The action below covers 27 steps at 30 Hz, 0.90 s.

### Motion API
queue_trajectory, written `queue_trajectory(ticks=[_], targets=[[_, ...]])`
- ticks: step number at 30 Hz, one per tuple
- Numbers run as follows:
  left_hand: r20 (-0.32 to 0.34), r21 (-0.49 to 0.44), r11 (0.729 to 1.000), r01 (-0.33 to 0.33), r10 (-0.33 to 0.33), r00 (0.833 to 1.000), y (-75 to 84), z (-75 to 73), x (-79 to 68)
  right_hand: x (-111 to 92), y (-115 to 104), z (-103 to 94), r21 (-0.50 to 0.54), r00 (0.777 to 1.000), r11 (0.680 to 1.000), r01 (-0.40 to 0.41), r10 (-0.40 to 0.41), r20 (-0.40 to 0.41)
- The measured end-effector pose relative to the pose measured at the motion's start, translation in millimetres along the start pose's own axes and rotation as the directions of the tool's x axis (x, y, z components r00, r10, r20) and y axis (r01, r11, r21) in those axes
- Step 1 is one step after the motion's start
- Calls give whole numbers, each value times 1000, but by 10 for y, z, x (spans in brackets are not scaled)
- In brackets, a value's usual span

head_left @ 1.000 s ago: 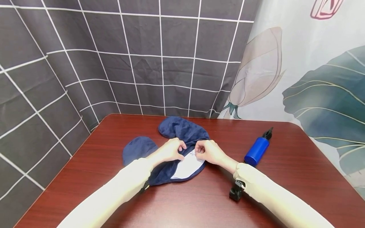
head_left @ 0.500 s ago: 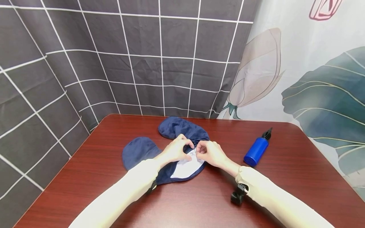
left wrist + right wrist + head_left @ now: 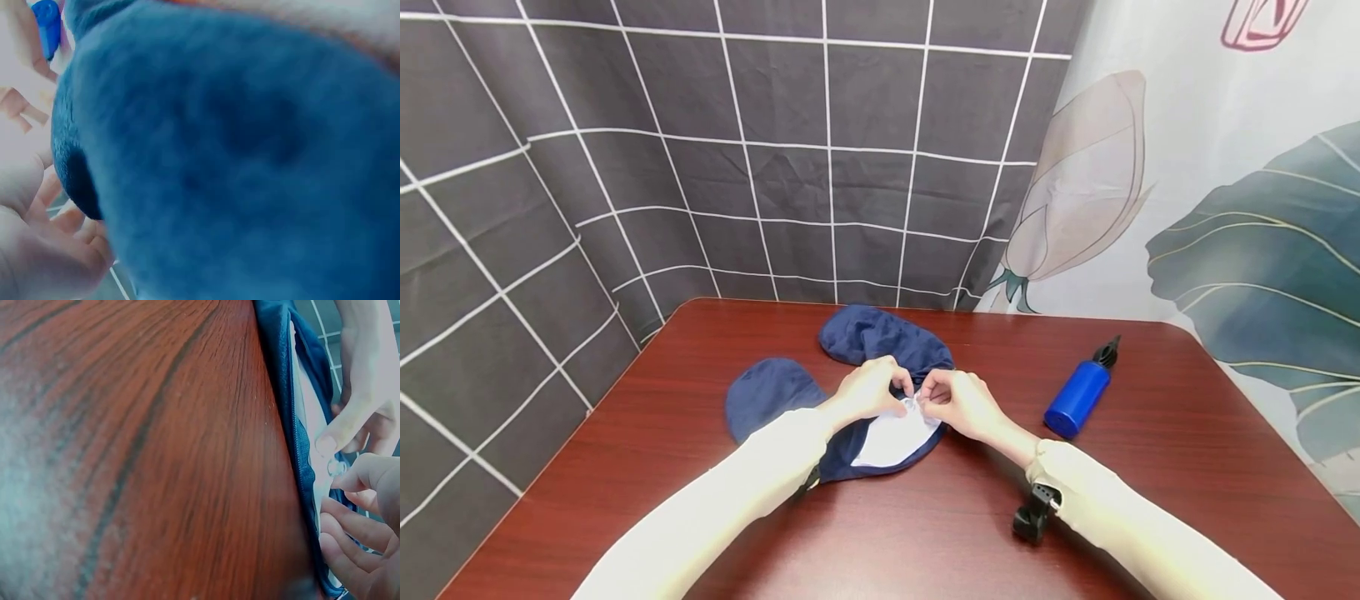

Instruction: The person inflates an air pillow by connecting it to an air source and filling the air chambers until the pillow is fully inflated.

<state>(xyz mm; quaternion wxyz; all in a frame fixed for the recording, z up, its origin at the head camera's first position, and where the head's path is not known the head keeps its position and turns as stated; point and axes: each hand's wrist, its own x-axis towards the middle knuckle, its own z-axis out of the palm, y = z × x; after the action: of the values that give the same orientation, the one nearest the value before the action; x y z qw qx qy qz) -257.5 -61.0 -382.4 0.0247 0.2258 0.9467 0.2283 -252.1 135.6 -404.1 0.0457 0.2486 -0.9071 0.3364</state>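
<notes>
A navy plush U-shaped neck pillow [image 3: 773, 393] lies on the table, its zipped cover open along the near side. The white inner bladder [image 3: 891, 440] shows through that opening. A small clear valve [image 3: 336, 467] stands up from the bladder in the right wrist view. My right hand [image 3: 964, 406] pinches at the valve with thumb and forefinger, other fingers resting against the bladder. My left hand [image 3: 867, 392] curls over the bladder beside the valve, thumb and fingers gripping the white material there. Blue plush fills most of the left wrist view.
A blue hand pump [image 3: 1077, 402] with a black nozzle end lies on the right of the reddish-brown table [image 3: 917, 542]. A dark gridded curtain [image 3: 790, 167] hangs behind the table, and a floral curtain [image 3: 1217, 350] at the right.
My left hand has moved right over the white bladder, close to the right hand. The right hand stays nearly in place. Pillow and pump lie as before.
</notes>
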Motion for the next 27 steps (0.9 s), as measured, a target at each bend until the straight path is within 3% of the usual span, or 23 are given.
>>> queue_trajectory(ticks=[8,17,27], targets=[[17,42,999,17,-18,1000,11,-20,51,-3,18,28,10,1000,1000,-15,15,-9],[-14,-6,999,48,-48,999,18,62,32,-25,26,8,28,999,999,-28,28,-25],[-82,-1,999,-32,32,996,13,107,-48,-29,-1,21,13,998,999,-50,50,-31]])
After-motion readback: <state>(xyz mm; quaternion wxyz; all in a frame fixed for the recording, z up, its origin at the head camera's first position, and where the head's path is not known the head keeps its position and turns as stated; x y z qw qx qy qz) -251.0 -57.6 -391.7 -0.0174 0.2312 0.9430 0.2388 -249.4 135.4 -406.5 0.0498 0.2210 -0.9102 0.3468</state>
